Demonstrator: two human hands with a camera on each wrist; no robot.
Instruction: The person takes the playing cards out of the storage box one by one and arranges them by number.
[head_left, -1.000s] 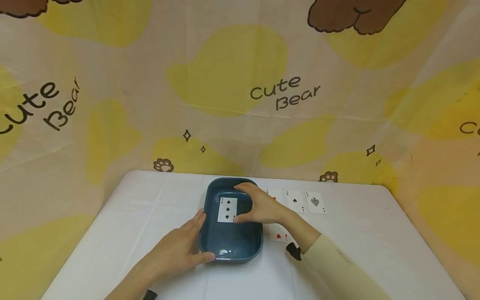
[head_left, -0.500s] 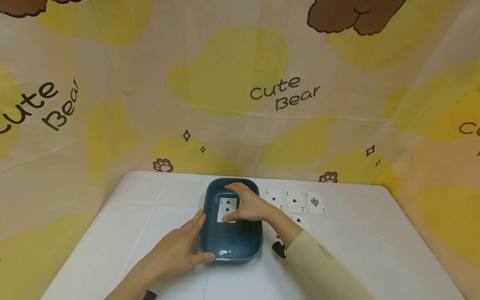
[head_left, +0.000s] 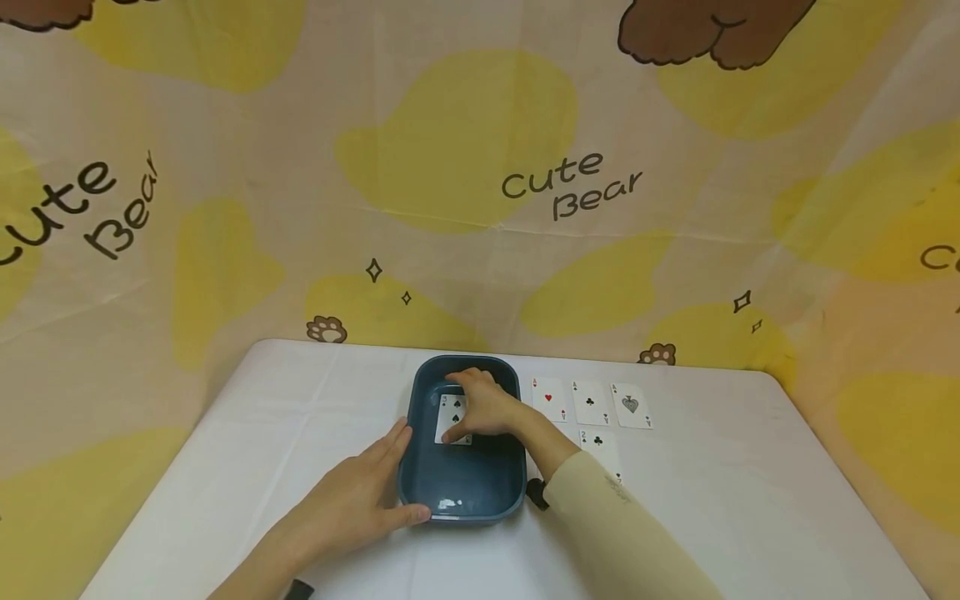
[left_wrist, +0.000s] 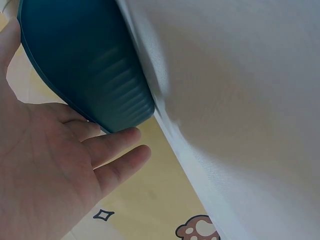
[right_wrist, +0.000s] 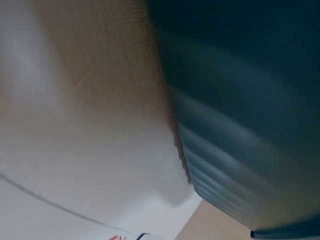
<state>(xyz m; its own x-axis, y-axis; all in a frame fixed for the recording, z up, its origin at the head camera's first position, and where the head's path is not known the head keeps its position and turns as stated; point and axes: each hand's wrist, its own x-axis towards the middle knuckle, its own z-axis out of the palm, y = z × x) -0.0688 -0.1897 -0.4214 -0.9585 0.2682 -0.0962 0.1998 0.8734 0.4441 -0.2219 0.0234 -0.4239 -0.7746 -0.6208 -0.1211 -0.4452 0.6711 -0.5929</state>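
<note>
A blue tray stands on the white table, with a three of spades lying face up inside. My right hand reaches over the tray's right side, thumb and forefinger spread. Its thumb overlaps the card's lower edge while the forefinger extends past the top edge; the hand covers the card's right part. At the tray's left side, my left hand rests with straight fingers on the wall and the thumb on the front rim. The left wrist view shows those fingers loosely extended along the tray. The right wrist view shows only the tray's ribbed outside.
Right of the tray lie an ace of hearts, an ace of clubs and an ace of spades in a row. Below them a two of clubs is partly covered by the right sleeve. A patterned cloth hangs behind the table.
My right hand has moved left over the three of spades. The ace of hearts and two of clubs have come into view, while the two of hearts is now hidden. My left hand stays put.
</note>
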